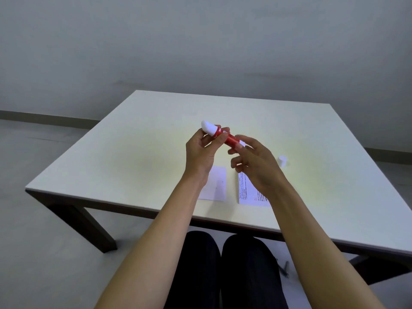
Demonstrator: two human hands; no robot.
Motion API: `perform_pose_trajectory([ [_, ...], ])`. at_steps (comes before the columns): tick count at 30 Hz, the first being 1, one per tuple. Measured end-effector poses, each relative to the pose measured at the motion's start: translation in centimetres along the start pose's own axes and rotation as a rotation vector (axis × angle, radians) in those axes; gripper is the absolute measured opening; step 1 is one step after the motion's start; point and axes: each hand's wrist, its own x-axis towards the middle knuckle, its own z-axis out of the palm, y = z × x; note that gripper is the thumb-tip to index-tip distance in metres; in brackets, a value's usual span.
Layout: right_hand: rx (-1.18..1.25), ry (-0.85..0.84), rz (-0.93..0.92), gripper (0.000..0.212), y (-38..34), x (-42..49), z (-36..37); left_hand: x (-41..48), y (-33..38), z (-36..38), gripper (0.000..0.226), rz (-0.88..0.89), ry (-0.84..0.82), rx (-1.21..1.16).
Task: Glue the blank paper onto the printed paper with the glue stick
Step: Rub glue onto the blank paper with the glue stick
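A red glue stick point(223, 135) with its white glue end bare is held above the table, tip pointing up and left. My left hand point(201, 152) grips its red barrel near the tip. The fingertips of my right hand point(256, 166) pinch the white base at the stick's other end. Below the hands, a blank white paper point(217, 186) lies flat near the table's front edge. To its right lies a printed paper point(247, 192), partly hidden by my right wrist.
A small white cap point(282, 161) stands upright on the white table point(133, 163), to the right of my right hand. My dark-clad legs show under the front edge. Grey floor and a plain wall surround the table.
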Motion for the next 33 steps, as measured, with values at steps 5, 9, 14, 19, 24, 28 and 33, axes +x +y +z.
perform_pose_trajectory([
  [5,-0.04,0.104,0.179,0.046,0.4,0.2,0.1,0.0,-0.4,0.0,0.016,0.002,-0.092,0.015],
  [9,0.077,0.125,0.307,0.053,0.2,0.5,0.3,-0.1,-0.6,-0.2,0.015,-0.03,-0.062,-0.015],
  [14,0.262,-0.069,0.141,0.028,0.2,0.1,1.0,-0.2,-0.5,-1.3,0.024,-0.041,-0.191,0.077],
  [19,0.483,0.26,0.211,0.019,-0.3,0.1,-0.4,1.3,0.1,-8.6,0.065,-0.066,-0.463,0.894],
  [24,0.485,0.353,0.312,0.018,0.9,0.2,-0.2,1.2,-1.1,-12.1,0.077,-0.186,-0.703,1.337],
  [28,0.067,0.194,0.232,0.01,2.2,0.1,2.8,0.9,-2.8,-11.2,0.081,-0.055,-0.741,1.451],
  [33,-0.606,0.171,-0.071,0.009,3.2,0.2,4.7,0.8,-3.6,-11.6,0.086,-0.022,-0.745,1.464],
])
